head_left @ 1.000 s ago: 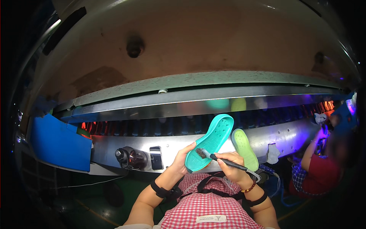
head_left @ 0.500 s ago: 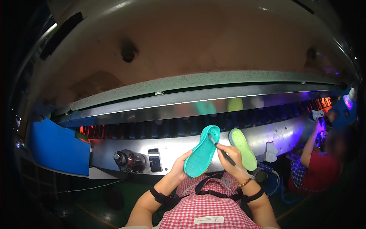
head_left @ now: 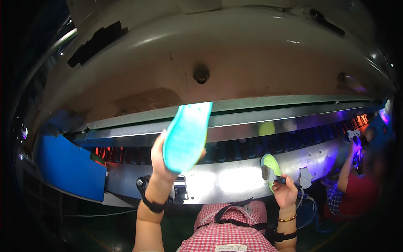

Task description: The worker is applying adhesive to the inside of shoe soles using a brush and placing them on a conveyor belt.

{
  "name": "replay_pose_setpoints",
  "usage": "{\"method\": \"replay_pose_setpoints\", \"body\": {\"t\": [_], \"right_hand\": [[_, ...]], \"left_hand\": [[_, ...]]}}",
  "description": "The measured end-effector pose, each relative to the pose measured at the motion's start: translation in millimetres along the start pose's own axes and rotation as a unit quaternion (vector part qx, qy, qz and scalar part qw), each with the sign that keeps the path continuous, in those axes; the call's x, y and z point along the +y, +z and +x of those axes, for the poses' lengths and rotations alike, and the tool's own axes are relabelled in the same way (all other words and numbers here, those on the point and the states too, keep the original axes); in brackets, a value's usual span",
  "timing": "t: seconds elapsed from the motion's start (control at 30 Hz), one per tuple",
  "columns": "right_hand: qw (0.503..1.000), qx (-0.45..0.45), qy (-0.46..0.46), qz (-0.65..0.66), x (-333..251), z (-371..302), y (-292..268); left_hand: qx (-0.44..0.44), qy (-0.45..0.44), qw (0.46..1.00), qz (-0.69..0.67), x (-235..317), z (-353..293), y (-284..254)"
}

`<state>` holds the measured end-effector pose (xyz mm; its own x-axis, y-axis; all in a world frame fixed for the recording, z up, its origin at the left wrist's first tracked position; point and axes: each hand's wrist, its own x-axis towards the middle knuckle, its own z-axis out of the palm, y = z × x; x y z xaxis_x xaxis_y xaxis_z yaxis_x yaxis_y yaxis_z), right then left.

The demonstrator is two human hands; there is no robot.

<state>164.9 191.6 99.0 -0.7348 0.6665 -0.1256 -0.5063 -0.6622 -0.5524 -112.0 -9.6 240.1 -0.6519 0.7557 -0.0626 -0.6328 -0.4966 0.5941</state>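
A turquoise shoe sole [head_left: 184,138], brightly lit, is held up over the conveyor by my left hand [head_left: 159,157]. My fingers wrap round its near end, and its far end is cut off from sight at the edge of the brown hood. My right hand [head_left: 286,194] grips a brush [head_left: 266,173] by its dark handle, with a thin tube hanging from it. The bristles are over or against a yellow-green sole [head_left: 272,161] that lies on the metal ledge; I cannot tell whether they touch.
A large brown hood [head_left: 252,63] overhangs the dark roller conveyor [head_left: 235,154]. On the metal ledge [head_left: 210,185] are a phone [head_left: 181,188] and a bottle partly behind my left arm. A blue panel [head_left: 71,168] stands left; a person in red [head_left: 359,189] works at right.
My left hand has carried the turquoise sole up and left, away from my lap, toward the hood. My right hand has moved the brush off that sole and rightward to the yellow-green one.
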Motion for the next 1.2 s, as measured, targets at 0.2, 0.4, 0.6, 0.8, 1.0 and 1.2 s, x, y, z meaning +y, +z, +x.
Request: {"method": "replay_pose_setpoints", "body": {"t": [0.2, 0.4, 0.6, 0.8, 1.0, 1.2], "right_hand": [[0.997, 0.058, 0.009, 0.044, 28.4, -22.9, -3.3], [0.992, 0.11, -0.057, 0.029, 23.0, -45.4, -34.8], [0.993, 0.103, -0.044, 0.036, 13.5, -34.9, -36.7], [0.998, 0.051, -0.013, 0.021, -3.1, -4.9, -37.1], [0.998, 0.058, 0.023, 0.01, -16.4, 8.2, -52.4], [0.998, 0.061, 0.028, -0.003, -45.2, 12.9, -70.1]], "left_hand": [[0.127, -0.003, 0.991, -0.052, 54.8, 122.9, -15.2], [0.136, 0.009, 0.984, 0.111, 33.7, 158.1, 31.3], [0.152, 0.032, 0.939, 0.307, 22.9, 158.6, 52.3], [0.189, 0.057, 0.855, 0.481, 41.1, 126.8, 33.3], [0.206, 0.063, 0.732, 0.646, 24.7, 130.1, 57.5], [0.191, 0.082, 0.593, 0.778, -4.1, 68.9, 19.2]]}}
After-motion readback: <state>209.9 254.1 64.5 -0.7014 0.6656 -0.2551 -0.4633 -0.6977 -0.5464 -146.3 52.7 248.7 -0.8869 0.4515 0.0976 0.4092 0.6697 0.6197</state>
